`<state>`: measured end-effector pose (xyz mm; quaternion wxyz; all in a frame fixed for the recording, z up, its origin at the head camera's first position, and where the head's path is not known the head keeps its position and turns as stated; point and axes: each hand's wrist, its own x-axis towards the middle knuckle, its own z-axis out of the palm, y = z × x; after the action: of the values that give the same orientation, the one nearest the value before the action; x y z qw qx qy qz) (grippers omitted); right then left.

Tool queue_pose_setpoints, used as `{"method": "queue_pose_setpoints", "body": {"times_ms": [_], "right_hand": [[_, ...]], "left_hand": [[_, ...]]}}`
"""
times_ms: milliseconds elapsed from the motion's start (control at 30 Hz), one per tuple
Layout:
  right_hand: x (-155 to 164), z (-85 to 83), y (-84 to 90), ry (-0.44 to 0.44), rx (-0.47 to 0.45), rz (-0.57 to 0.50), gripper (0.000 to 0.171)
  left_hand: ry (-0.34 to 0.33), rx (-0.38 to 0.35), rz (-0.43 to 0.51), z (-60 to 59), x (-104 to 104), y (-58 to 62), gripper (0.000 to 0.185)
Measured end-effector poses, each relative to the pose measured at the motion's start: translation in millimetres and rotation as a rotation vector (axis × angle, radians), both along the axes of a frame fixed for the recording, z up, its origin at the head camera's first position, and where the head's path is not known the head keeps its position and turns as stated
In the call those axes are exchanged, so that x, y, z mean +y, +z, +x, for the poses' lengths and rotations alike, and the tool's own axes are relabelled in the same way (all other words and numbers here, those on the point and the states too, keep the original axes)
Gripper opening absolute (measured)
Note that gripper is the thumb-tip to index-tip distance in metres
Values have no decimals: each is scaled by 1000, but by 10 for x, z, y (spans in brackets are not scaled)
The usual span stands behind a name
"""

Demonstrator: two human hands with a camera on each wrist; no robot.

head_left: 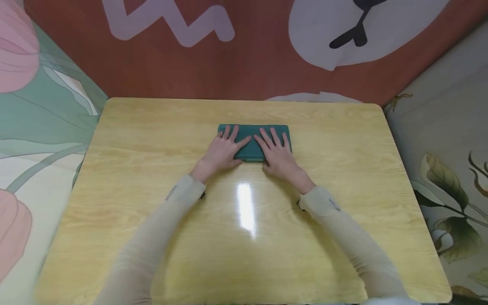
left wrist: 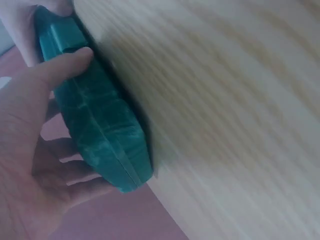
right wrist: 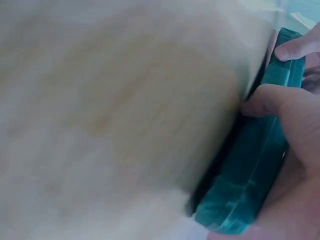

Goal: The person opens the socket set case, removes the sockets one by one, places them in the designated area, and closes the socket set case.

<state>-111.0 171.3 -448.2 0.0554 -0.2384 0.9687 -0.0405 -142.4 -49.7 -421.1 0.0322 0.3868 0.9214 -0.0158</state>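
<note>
While both hands lie on it, the flat dark-teal folded cloth [head_left: 253,142] sits on the pale yellow wood-grain bench [head_left: 152,169], a little beyond the middle of the top and towards the far edge, its long sides running left to right. From the head view the left hand [head_left: 225,150] covers the cloth's left half, palm down, fingers spread and nearly straight, fingertips reaching close to the far edge. The right hand [head_left: 277,153] covers the right half in the same way, fingers fanned and flat; the two hands lie just beside each other near the cloth's middle, thumbs angled inward. Neither hand closes round the cloth from above: they press on it with open, extended fingers

The left wrist view shows the cloth's [left wrist: 100,120] layered edge, with the thumb [left wrist: 65,65] laid against its side and the other fingers spread over its top. The right wrist view, blurred, shows the right thumb [right wrist: 272,100] against the near side of the cloth [right wrist: 250,175], and a fingertip of the other hand at its far end

Light beige sleeves [head_left: 160,228] cover both forearms down to the wrists. A bright glare patch [head_left: 245,207] lies on the bench between the arms. Beyond the far edge hangs a red-brown printed fabric with white shapes [head_left: 228,63]; floral-patterned fabrics in green and pink [head_left: 34,118] flank the left side
</note>
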Motion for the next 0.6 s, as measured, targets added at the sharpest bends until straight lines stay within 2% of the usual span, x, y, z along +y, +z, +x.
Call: {"method": "queue_pose_setpoints", "body": {"times_ms": [67, 167, 300, 400, 500, 600], "right_hand": [[-85, 31, 1, -13, 25, 18, 86], [-246, 57, 32, -19, 144, 65, 79], [-427, 74, 91, -26, 360, 180, 52], [-494, 85, 126, -36, 447, 305, 39], [-521, 104, 145, -33, 450, 402, 38], [-528, 137, 142, -26, 381, 460, 42]], "left_hand": [[-16, -9, -8, -10, -36, 2, 78], [-26, -28, -2, -57, -74, 21, 76], [-35, -68, 29, -120, -82, 61, 76], [-33, -71, 41, -132, -66, 80, 75], [-27, -50, 17, -110, -42, 77, 76], [-38, -10, -34, -68, -13, 55, 77]]}}
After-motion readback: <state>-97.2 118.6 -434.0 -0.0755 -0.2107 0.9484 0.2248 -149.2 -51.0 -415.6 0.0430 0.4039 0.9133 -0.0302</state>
